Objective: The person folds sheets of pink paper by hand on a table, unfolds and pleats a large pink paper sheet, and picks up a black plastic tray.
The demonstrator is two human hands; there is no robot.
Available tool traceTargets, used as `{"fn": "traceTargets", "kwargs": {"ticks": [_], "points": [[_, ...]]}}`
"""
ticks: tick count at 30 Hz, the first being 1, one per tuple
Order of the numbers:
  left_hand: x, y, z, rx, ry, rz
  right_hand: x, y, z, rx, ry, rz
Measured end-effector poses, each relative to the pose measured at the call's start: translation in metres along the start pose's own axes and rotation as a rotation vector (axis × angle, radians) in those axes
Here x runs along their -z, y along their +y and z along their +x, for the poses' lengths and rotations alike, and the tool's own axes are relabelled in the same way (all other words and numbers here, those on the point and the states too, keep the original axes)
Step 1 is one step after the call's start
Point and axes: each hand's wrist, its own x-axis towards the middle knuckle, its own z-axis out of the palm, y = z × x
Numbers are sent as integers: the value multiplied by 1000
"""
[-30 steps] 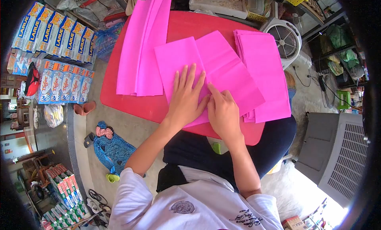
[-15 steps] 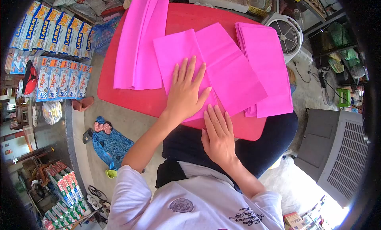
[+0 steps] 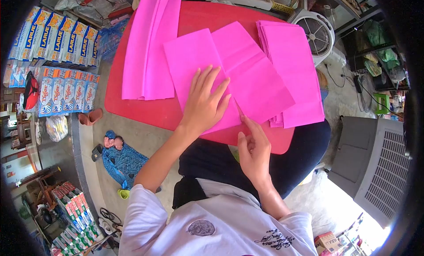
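Observation:
A folded pink sheet (image 3: 190, 52) lies on the red table (image 3: 148, 116), with another part of pink paper (image 3: 254, 70) spreading to its right. My left hand (image 3: 205, 101) rests flat on the folded sheet, fingers apart. At the sheet's lower right edge, the index finger of my right hand (image 3: 254, 147) points at the crease; its other fingers are curled, and whether they hold anything is hidden. Pleated pink paper (image 3: 152, 48) lies on the left of the table, and a stack of folded pink paper (image 3: 295, 74) on the right.
A white fan (image 3: 316, 37) stands beyond the table's right corner. Beer cartons (image 3: 66, 90) are stacked at the left. A grey air cooler (image 3: 371, 163) stands at the right. On the floor at the left lies a blue knitted item (image 3: 121, 161).
My right hand has gone from spread fingers near the table edge to a pointing finger at the crease. My left hand stays on the sheet. The view has shifted slightly.

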Motion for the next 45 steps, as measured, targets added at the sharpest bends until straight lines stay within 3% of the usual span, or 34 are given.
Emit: {"fn": "traceTargets", "kwargs": {"ticks": [4, 8, 11, 15, 24, 30, 33, 37, 45], "points": [[2, 0, 3, -55, 83, -81, -4, 3, 0, -32, 3, 54], [19, 12, -8, -145, 16, -217, -3, 9, -1, -55, 10, 109], [25, 22, -21, -225, -75, -208, -4, 15, -2, -13, 23, 130], [16, 27, -33, -284, 5, -186, -1, 15, -10, -113, 18, 224], [11, 27, -37, -339, -23, -163, 1, 14, -11, -168, 7, 316], [16, 37, -29, -183, 25, -141, 1, 13, -9, -191, 2, 341], [22, 50, -27, 27, 148, -61, 0, 17, -10, -200, 10, 345], [29, 58, -33, 370, 66, -118, -2, 17, -13, -203, -47, 300], [32, 69, -25, 555, -211, -22, -8, 18, -17, -142, -59, 293]]}}
